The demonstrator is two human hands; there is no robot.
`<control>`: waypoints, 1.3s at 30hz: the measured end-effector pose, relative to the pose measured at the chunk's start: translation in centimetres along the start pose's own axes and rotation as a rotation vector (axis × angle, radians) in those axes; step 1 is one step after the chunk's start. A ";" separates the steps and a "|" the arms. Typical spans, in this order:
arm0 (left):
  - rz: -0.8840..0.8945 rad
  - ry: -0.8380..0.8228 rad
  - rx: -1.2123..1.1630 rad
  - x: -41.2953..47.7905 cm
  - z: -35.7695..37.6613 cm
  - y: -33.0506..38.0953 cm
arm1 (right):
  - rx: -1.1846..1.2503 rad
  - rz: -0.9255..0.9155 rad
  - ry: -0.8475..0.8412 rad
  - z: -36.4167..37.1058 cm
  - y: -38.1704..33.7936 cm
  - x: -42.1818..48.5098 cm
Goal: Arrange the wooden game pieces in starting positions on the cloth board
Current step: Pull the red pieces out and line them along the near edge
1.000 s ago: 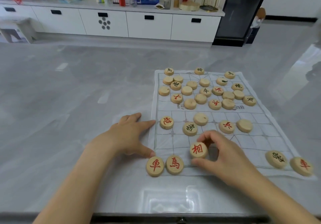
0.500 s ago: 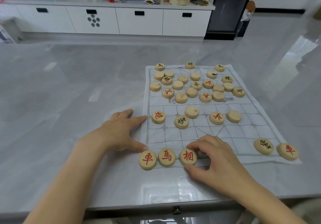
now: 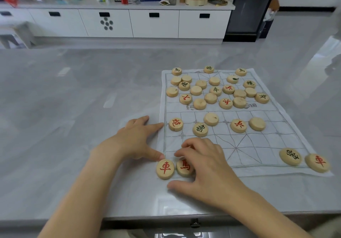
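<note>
The white cloth board lies on the grey table. On its near left corner sit a red chariot piece and a red horse piece, side by side. My right hand arches over the near row; its fingertips touch the horse's far edge, its thumb lies apart on the table, and it hides the red elephant piece. My left hand rests flat at the cloth's left edge, thumb beside the chariot. Several mixed pieces crowd the far half. A black piece and another red chariot sit near right.
Mid-board lie a red cannon, a black elephant, a red soldier and two face-down pieces. The table's front edge runs just below my wrists. White cabinets stand far behind.
My right hand carried the red elephant piece down to the near row beside the horse, then slid left over it. My left hand stayed put.
</note>
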State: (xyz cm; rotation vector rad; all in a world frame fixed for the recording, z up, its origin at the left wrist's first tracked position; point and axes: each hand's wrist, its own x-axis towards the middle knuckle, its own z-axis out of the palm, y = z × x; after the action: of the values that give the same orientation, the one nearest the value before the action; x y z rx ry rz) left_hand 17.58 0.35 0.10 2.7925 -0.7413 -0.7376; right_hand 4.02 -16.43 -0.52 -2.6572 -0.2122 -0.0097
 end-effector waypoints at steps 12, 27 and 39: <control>-0.001 -0.026 -0.031 0.0 -0.3 0.1 | -0.036 -0.037 0.028 1.4 -0.6 1.8; -0.003 0.039 -0.044 0.1 -0.3 -0.1 | -0.042 0.089 -0.042 -0.8 1.8 0.4; -0.083 0.139 0.008 1.0 -0.3 0.6 | -0.054 0.209 -0.029 -3.9 7.3 -4.3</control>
State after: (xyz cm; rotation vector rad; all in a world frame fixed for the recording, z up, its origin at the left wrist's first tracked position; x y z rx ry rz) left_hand 18.26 -0.64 0.10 2.8612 -0.6091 -0.5478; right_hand 0.94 -25.23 -0.57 -2.7215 0.0583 0.0924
